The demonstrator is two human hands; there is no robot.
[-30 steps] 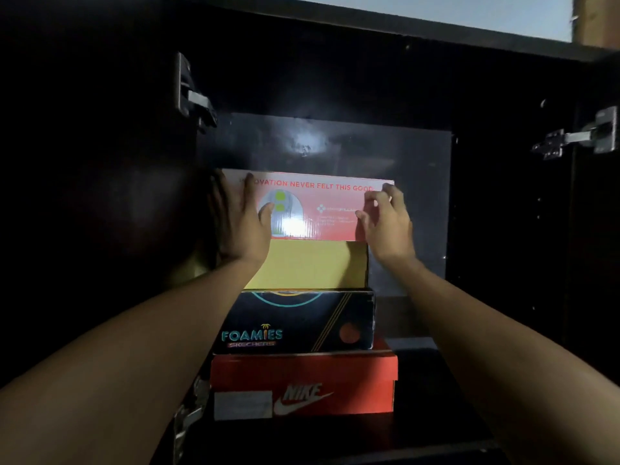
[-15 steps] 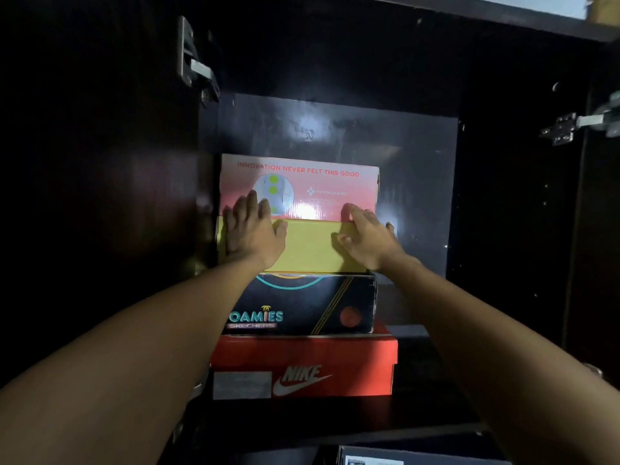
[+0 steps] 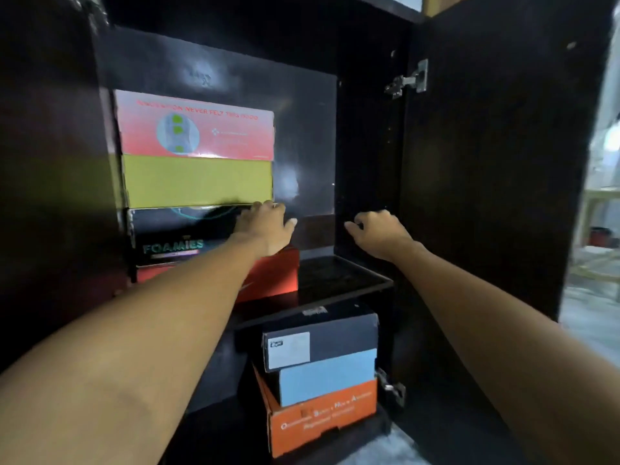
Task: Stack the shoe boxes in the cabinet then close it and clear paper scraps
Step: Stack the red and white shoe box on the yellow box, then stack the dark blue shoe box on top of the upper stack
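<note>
A stack of shoe boxes fills the left of the upper shelf in the dark cabinet: a pink-and-yellow box (image 3: 196,152) on top, a black Foamies box (image 3: 167,236) under it, a red Nike box (image 3: 275,273) at the bottom. My left hand (image 3: 266,226) hovers by the right end of the Foamies box, fingers loosely apart, holding nothing. My right hand (image 3: 379,231) is in the empty right part of the shelf, fingers curled, empty. On the lower shelf sit a black-and-blue box (image 3: 322,357) on an orange box (image 3: 322,417).
The right cabinet door (image 3: 496,162) stands open, its hinge (image 3: 407,80) visible. The shelf board (image 3: 342,276) right of the stack is bare. A lit room with floor and a table frame shows past the door at far right.
Both hands have come off the pink-and-yellow box and dropped down and right. The view has swung right and down, revealing the lower shelf boxes and the open right door.
</note>
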